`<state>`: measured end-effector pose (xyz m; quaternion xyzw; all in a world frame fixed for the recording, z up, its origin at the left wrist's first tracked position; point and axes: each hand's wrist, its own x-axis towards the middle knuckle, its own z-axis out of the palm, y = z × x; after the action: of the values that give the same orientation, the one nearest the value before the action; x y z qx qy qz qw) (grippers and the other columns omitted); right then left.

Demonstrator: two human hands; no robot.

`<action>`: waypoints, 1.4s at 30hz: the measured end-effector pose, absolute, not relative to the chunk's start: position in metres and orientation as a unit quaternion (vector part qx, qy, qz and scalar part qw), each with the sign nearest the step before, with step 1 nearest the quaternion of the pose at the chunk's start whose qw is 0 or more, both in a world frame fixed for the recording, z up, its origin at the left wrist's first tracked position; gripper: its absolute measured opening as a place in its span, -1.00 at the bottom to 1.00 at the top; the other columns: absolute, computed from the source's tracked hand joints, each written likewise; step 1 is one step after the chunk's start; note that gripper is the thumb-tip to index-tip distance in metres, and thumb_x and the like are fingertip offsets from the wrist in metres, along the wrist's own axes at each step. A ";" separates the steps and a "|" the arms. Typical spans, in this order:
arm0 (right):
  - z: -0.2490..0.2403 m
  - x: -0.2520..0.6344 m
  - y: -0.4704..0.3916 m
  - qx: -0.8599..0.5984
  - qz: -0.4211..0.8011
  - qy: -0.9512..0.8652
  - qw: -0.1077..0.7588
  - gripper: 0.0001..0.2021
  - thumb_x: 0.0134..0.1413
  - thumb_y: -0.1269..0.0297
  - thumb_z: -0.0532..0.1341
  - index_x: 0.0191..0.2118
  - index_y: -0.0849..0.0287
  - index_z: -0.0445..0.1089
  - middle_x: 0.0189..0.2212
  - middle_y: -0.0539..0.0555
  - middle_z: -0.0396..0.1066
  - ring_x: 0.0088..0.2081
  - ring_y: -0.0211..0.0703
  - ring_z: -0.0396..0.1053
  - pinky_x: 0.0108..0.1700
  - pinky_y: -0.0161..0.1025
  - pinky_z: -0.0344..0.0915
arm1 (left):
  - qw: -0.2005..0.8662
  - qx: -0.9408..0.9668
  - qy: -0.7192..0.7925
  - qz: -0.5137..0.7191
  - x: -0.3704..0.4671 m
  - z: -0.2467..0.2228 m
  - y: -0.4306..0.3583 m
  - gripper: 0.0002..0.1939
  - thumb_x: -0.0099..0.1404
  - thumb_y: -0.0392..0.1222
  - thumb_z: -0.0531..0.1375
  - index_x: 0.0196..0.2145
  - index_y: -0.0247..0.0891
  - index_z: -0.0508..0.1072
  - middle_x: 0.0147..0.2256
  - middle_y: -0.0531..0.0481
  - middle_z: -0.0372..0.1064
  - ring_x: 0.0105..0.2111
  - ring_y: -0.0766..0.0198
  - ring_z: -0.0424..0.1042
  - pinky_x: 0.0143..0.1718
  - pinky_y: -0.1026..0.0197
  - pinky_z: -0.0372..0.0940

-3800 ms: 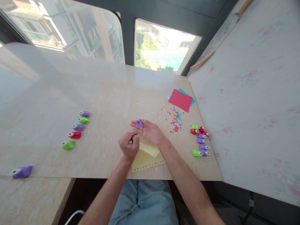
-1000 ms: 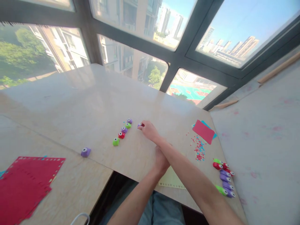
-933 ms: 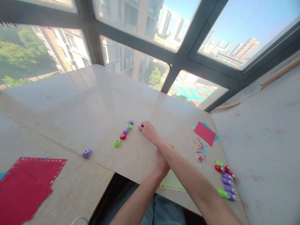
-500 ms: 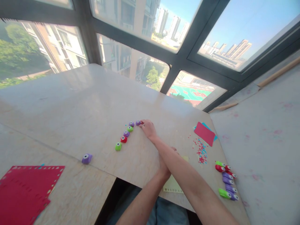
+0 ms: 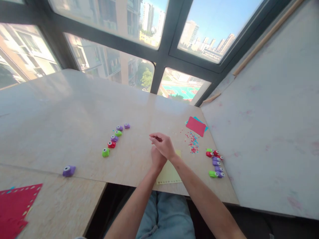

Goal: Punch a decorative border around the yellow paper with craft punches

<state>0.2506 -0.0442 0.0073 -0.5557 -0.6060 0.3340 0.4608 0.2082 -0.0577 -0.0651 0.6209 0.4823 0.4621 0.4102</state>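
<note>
My right hand [image 5: 163, 144] is above the yellow paper, fingers curled, with something dark reddish showing between them that I cannot make out. My left hand [image 5: 157, 158] lies beneath it, largely covered, its fingers hidden. Below both hands is a sheet of yellow paper [image 5: 169, 173] with small cut-outs along its near edge. To the left, a slanting row of small craft punches holds purple ones [image 5: 127, 126], a green one [image 5: 106, 152] and a red one [image 5: 111, 144], among others.
Another purple punch [image 5: 69, 171] stands apart at left, near punched red paper [image 5: 18, 202]. At right are red card [image 5: 196, 126] over blue, scattered red and blue confetti [image 5: 193, 144], and a cluster of punches [image 5: 216, 162] by the wall. Windows [image 5: 109, 63] edge the table.
My right hand has left the purple punch at the far end of the row and drawn back toward me, over my left hand. The view has turned to the right.
</note>
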 end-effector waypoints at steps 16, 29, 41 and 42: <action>-0.023 0.426 -0.256 -0.777 0.158 -0.277 0.542 -0.50 -0.03 0.06 0.25 0.01 0.24 0.41 -0.47 0.00 0.47 -0.60 -0.23 0.30 -0.44 -0.22 0.30 | 0.127 0.796 0.504 0.309 0.213 -0.054 -0.061 -0.71 0.27 -0.22 0.06 -0.28 -0.30 0.59 -0.38 -0.20 0.55 -0.38 0.11 0.47 -0.23 0.11 0.17; -0.041 0.431 -0.253 -0.895 0.083 -0.348 0.267 -0.47 0.12 0.09 0.11 0.16 0.24 0.30 -0.42 0.08 0.44 -0.34 -0.01 0.43 -0.25 -0.17 0.27 | 0.095 0.861 0.413 0.282 0.216 -0.053 -0.066 -0.76 0.31 -0.24 0.06 -0.30 -0.27 0.54 -0.35 -0.15 0.53 -0.29 0.13 0.46 -0.19 0.11 0.22; -0.052 0.403 -0.230 -0.818 0.013 -0.485 0.310 -0.66 0.21 0.15 0.09 -0.08 0.22 0.48 -0.15 0.25 0.42 -0.19 0.02 0.42 -0.09 -0.06 0.35 | 0.258 0.812 0.437 0.287 0.216 -0.054 -0.057 -0.77 0.31 -0.17 0.10 -0.29 -0.23 0.56 -0.29 -0.08 0.56 -0.31 0.18 0.49 -0.26 0.20 0.28; -0.054 0.402 -0.227 -0.807 0.011 -0.499 0.315 -0.68 0.21 0.19 0.09 -0.08 0.22 0.48 -0.15 0.25 0.44 -0.14 0.05 0.41 -0.05 -0.03 0.34 | 0.261 0.814 0.433 0.286 0.216 -0.053 -0.057 -0.77 0.30 -0.17 0.11 -0.29 -0.23 0.56 -0.29 -0.07 0.56 -0.31 0.18 0.49 -0.26 0.20 0.28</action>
<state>0.4017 -0.2272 -0.0537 -0.8071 -0.4993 0.0108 0.3148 0.2157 -0.0573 -0.0532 0.8140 0.4332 0.2856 0.2612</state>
